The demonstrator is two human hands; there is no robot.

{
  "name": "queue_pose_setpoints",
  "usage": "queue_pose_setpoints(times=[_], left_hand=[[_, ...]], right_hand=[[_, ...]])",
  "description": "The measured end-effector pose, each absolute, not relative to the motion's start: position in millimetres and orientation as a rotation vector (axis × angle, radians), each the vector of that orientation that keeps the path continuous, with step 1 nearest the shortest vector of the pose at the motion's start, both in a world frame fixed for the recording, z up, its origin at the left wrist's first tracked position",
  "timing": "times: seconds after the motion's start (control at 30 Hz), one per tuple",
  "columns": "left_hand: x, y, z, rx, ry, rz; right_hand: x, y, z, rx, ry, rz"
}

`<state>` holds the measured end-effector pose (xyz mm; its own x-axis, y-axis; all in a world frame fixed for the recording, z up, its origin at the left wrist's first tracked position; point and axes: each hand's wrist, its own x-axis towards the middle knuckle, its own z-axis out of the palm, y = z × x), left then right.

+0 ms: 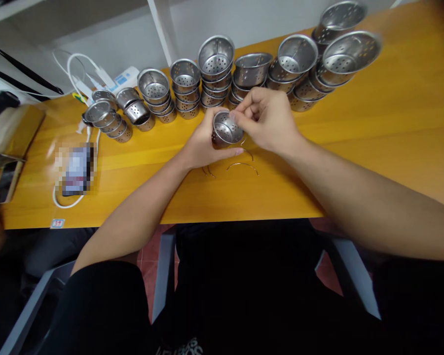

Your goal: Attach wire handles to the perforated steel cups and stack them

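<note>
Spreading from left to right, the glossy yellow-brown wooden table point(395, 118) meets a pale grey wall point(244, 24) at its far edge. Red tiled flooring point(148, 268) shows below, past blue-grey chair arms point(165, 271). Stacks of silver perforated metal cups point(186, 88) line the far side; a white power strip point(126, 78) lies at far left. A small white blue-bordered label point(57, 224) on the near left edge bears two digits, perhaps 39. White lettering point(185, 347) on black clothing is cut off.

Mid-table, the left hand point(202, 143) curls around one small silver perforated cup point(227, 129), its mouth tilted upward. The right hand point(266, 121) brings thumb and forefinger together at the cup's right rim; whether they pinch anything, I cannot tell. Thin curved copper-toned wires point(243, 164) lie just nearer.
</note>
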<state>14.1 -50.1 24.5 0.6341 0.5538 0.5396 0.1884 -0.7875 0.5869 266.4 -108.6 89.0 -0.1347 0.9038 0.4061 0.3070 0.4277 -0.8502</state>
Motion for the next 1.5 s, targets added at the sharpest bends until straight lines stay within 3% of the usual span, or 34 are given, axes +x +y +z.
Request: queue_pose_setpoints(times=[0.77, 1.5], left_hand=[[9.5, -50.0, 33.7, 2.124, 0.595, 0.963], [9.4, -40.5, 18.4, 2.241, 0.565, 1.028]], right_hand=[[271.4, -121.5, 117.9, -0.714, -1.722, 1.151], [266.5, -122.9, 105.5, -0.876, -1.68, 0.996]])
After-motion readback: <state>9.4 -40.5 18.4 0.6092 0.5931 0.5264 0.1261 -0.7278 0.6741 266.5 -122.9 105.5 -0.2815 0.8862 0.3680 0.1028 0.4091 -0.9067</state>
